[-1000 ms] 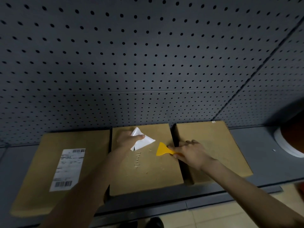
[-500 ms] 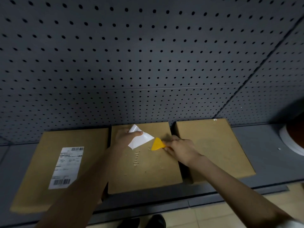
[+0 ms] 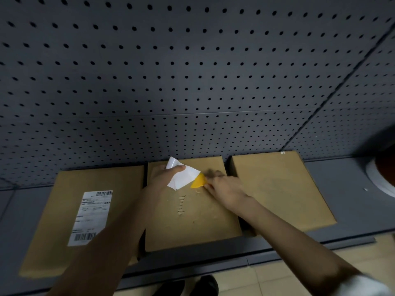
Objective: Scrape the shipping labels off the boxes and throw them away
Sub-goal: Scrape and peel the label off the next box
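Note:
Three flat brown boxes lie side by side on a grey shelf. On the middle box (image 3: pixel 192 223) my left hand (image 3: pixel 162 178) pinches a white label (image 3: pixel 182 178) that is peeled up and folded over, blank side showing. My right hand (image 3: pixel 224 189) grips a yellow scraper (image 3: pixel 198 182), its blade against the label's right edge on the box top. Pale scrape marks and residue run down the middle box. The left box (image 3: pixel 64 199) carries a whole white shipping label (image 3: pixel 92 216) with barcodes. The right box (image 3: pixel 282 189) has a bare top.
A grey pegboard wall (image 3: pixel 192 71) rises right behind the boxes. A round white-rimmed object (image 3: pixel 378 178) sits at the right end of the shelf (image 3: pixel 352 199). Tan floor tiles and my dark shoes (image 3: pixel 188 287) show below the shelf edge.
My right hand has pushed the scraper up and left across the middle box until it meets the label. My left hand has kept hold of the peeled label, lifting it slightly.

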Tool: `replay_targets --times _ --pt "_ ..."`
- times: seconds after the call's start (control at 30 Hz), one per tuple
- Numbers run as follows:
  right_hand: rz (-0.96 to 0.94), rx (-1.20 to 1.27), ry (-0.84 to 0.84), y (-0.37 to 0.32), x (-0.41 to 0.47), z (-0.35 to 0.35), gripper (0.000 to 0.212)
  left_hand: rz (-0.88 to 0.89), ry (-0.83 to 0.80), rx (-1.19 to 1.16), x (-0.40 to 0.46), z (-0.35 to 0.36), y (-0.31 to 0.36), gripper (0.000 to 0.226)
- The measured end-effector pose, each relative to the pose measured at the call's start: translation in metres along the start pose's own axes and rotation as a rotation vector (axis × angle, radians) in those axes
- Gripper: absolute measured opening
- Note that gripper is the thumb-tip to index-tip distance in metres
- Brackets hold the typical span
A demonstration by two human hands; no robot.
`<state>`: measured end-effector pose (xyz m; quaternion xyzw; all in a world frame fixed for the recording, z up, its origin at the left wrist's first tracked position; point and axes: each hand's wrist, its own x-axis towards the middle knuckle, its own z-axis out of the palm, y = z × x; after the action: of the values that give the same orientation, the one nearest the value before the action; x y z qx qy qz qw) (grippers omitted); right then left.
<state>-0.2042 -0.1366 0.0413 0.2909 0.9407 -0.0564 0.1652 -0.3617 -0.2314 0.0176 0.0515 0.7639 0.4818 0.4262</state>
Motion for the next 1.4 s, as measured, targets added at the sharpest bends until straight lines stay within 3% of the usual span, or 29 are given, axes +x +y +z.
replay_targets --times 0.1,0.23,0.37,0.43,0.5,0.53,0.57,0.63,0.73,0.87,0.97,1.07,1.2,1.33,1.4 --pt "-0.025 0.08 -0.007 0.014 -0.021 0.004 0.038 0.01 -0.003 -0.047 0.0 -0.005 0.001 0.038" --pt "0.046 -0.004 0.009 0.003 -0.025 0.005 0.044 -0.01 0.094 -0.18 0.002 -0.016 0.003 0.058" --pt "0.001 0.04 -0.014 -0.029 -0.014 0.004 0.045 0.0 0.134 -0.257 -0.003 -0.02 0.0 0.047" --pt "-0.001 0.073 -0.011 -0.03 -0.014 0.005 0.044 -0.035 0.149 -0.505 -0.01 -0.031 0.004 0.041" --pt "0.005 0.092 -0.013 -0.025 -0.016 0.008 0.043 -0.012 0.044 -0.617 -0.015 -0.047 0.012 0.04" --pt "0.01 0.093 -0.015 -0.023 -0.017 0.009 0.043 0.034 -0.048 -0.619 -0.028 -0.055 0.018 0.035" --pt "0.015 0.097 -0.013 -0.022 -0.017 0.009 0.044 0.129 -0.057 -0.528 -0.035 -0.063 0.023 0.025" --pt "0.013 0.125 0.009 -0.022 -0.018 0.007 0.043 0.152 -0.05 -0.614 -0.039 -0.078 0.026 0.018" --pt "-0.015 0.265 0.062 -0.024 -0.021 0.001 0.038 0.207 -0.013 -0.385 -0.045 -0.084 0.035 0.006" --pt "0.005 0.446 0.156 -0.027 -0.028 -0.015 0.035 0.234 0.056 -0.316 -0.053 -0.081 0.049 0.026" --pt "0.053 0.604 0.24 -0.029 -0.033 -0.03 0.032 0.271 -0.025 -0.271 -0.056 -0.067 0.068 0.045" --pt "0.104 0.746 0.337 -0.026 -0.043 -0.046 0.029 0.296 -0.091 -0.208 -0.067 -0.045 0.09 0.033" --pt "0.196 0.864 0.453 -0.017 -0.069 -0.058 0.028 0.281 -0.182 -0.121 -0.08 -0.001 0.108 0.051" --pt "0.316 0.869 0.55 0.006 -0.109 -0.059 0.028 0.216 -0.601 -0.212 -0.105 0.052 0.114 0.049" --pt "0.387 0.848 0.587 0.02 -0.133 -0.056 0.027 0.199 -0.691 -0.26 -0.118 0.083 0.113 0.042"
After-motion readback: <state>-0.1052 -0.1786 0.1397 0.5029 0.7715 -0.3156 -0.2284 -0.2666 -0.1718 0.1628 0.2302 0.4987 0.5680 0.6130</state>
